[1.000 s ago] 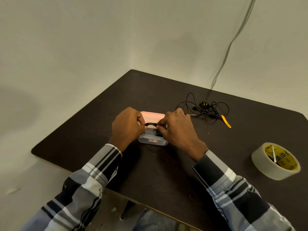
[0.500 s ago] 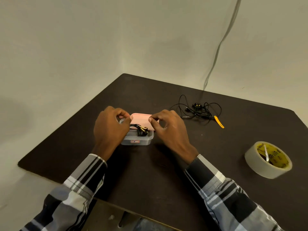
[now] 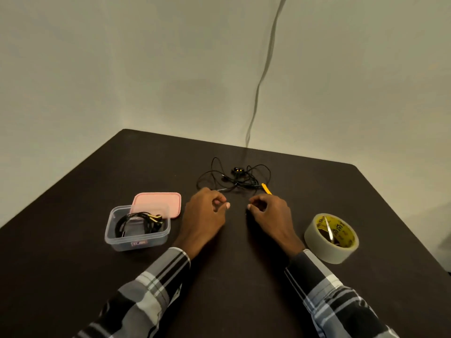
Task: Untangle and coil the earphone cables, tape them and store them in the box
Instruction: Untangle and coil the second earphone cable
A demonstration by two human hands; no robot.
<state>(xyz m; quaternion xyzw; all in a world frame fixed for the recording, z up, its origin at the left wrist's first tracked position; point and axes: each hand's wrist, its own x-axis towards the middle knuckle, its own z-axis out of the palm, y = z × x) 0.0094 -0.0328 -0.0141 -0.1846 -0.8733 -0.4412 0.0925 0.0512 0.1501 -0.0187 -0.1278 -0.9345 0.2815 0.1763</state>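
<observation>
Reaching for the tangled earphones [image 3: 234, 178] with my left hand [image 3: 203, 213] and right hand [image 3: 271, 213], both loosely curled and holding nothing, I should find the plug end first.

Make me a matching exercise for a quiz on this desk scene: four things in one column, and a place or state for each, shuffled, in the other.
1. tape roll
2. pink lid
3. coiled earphones
4. tangled earphones

A. inside the clear box
B. loose on the table, beyond both hands
C. at the right hand's outer side
D. flat behind the box

Pairs: 1-C, 2-D, 3-A, 4-B
</observation>
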